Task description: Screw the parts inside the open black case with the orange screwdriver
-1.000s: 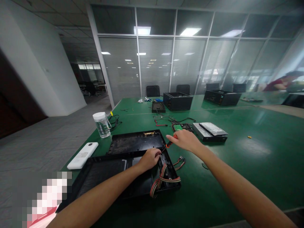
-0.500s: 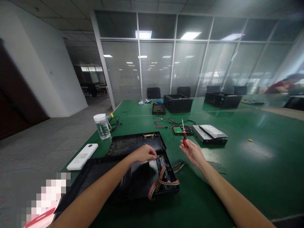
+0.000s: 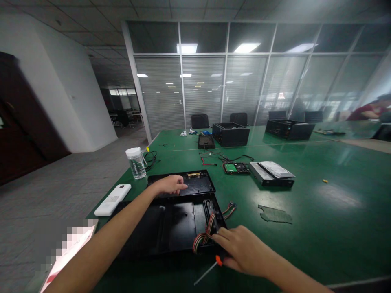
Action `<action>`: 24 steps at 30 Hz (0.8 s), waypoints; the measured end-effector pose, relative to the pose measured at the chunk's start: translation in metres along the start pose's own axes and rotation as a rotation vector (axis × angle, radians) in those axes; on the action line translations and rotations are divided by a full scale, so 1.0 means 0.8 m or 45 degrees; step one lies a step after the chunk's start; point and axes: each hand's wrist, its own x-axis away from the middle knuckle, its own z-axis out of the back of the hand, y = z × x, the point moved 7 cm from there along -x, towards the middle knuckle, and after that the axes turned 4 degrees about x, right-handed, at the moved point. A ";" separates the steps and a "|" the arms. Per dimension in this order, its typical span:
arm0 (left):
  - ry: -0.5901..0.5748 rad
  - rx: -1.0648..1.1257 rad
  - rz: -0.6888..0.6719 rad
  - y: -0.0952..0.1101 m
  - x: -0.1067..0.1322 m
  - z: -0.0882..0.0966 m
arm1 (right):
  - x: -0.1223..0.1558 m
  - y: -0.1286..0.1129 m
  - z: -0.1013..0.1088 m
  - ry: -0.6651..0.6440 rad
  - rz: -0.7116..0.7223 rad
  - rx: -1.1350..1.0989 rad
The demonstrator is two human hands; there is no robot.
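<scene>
l hand [image 3: 170,185] flat, spread on rear panel [image 3: 195,184]; r hand [image 3: 244,250] gripping screwdriver [image 3: 210,268] by case [image 3: 180,228].

Both forearms are bare from wrist to elbow, with no sleeve, cuff or glove showing. The left hand [image 3: 170,184] and the right hand [image 3: 244,251] are also bare, carrying no ring, watch or wristband that can be made out. The fingernails are short and unpainted.
</scene>
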 end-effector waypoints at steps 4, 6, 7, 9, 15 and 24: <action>-0.032 -0.323 -0.067 -0.015 -0.009 -0.020 | 0.048 -0.012 -0.024 0.001 -0.053 0.161; -0.099 -0.460 -0.114 -0.019 -0.011 -0.038 | 0.071 -0.004 -0.029 0.075 -0.109 0.198; -0.107 -0.528 -0.164 -0.018 -0.012 -0.044 | 0.080 0.001 -0.030 0.116 -0.154 0.215; -0.074 -0.661 -0.291 -0.010 -0.012 -0.047 | 0.094 0.010 -0.031 0.180 -0.253 0.226; 0.217 -0.718 -0.521 0.034 0.026 0.015 | 0.073 0.028 -0.033 0.097 -0.385 0.129; 0.241 -0.628 -0.461 0.149 0.180 0.028 | -0.065 0.112 -0.030 0.150 -0.357 0.048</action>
